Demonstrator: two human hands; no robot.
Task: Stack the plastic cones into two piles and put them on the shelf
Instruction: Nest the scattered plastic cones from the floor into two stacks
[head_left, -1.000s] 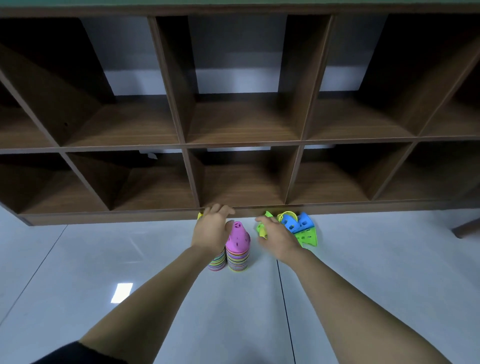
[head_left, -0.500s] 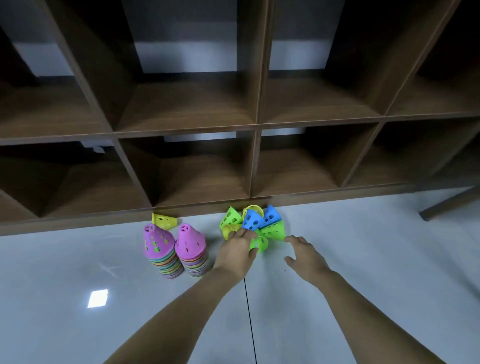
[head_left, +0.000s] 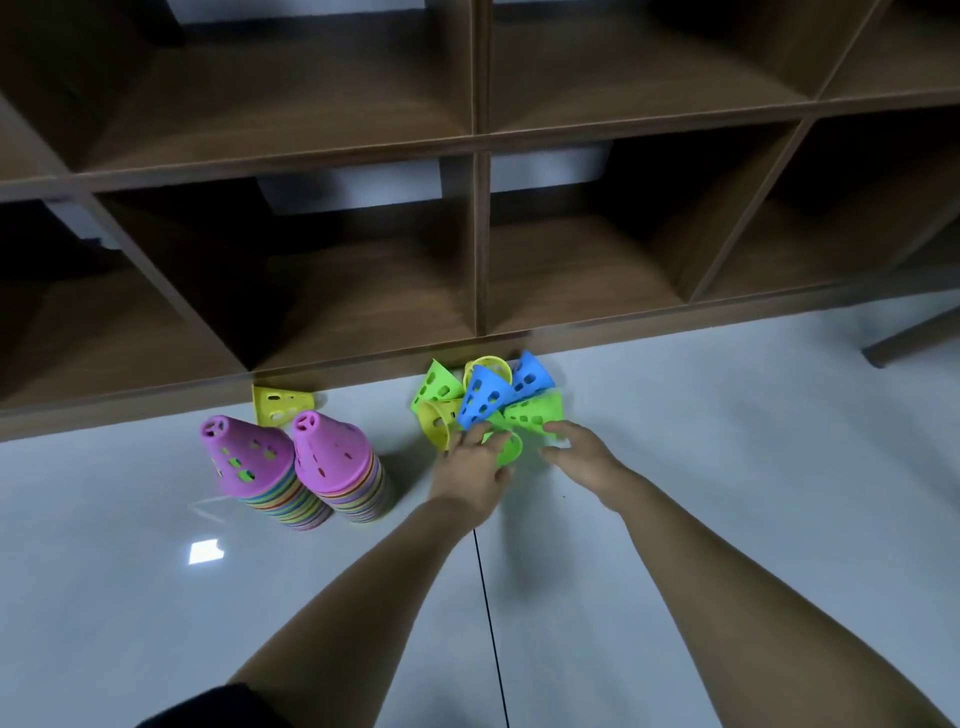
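Your left hand curls its fingers around a green cone at the loose heap's near edge; your right hand, fingers spread and empty, touches the heap's right side. Both stacks stand left of the heap.

Shelf: brown wood-grain boards, matt, smooth, faint sheen on front edges.
Floor: pale grey tile, glossy, mirrors a light patch; thin dark joint line.
Two stacks of cones: smooth plastic, pink on top, slight shine, punched holes.
Loose cones: same perforated plastic, green, blue, yellow, semi-gloss.
Single yellow cone: plastic.
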